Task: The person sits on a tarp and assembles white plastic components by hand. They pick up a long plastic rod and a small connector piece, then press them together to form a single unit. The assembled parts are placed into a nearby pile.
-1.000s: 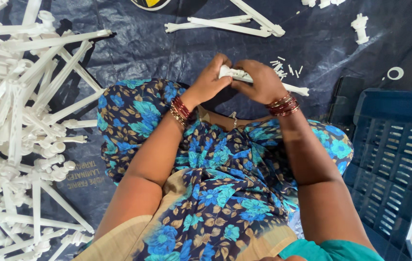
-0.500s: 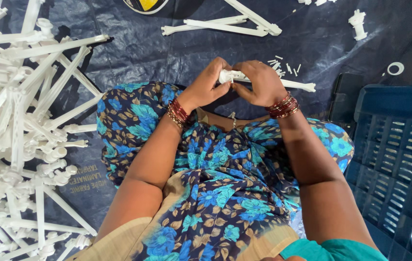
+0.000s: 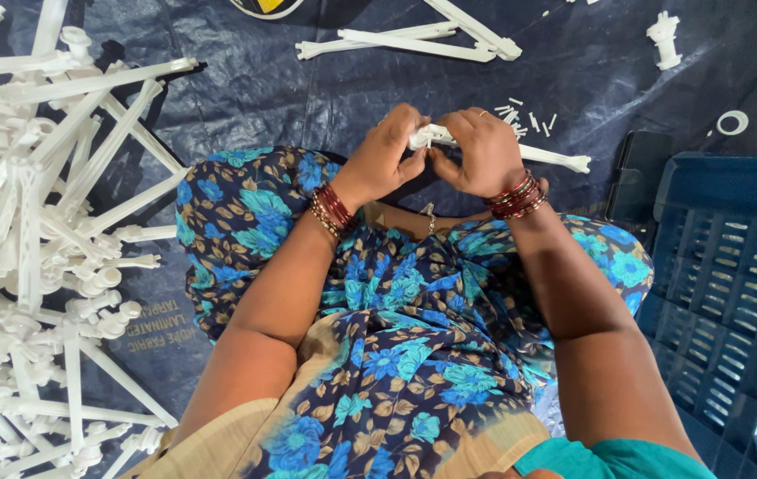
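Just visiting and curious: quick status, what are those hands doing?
Left hand and right hand both gripping one white rod over the lap. Rod pile lies left, blue crate right. Nothing blocking.

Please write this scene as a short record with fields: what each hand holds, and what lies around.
left hand: left hand grips the near end of the long white plastic rod
right hand: right hand grips the same rod
left side: pile of white plastic rods
right side: dark blue slotted plastic crate
ground: dark blue tarpaulin sheet
small bits: white plastic ring
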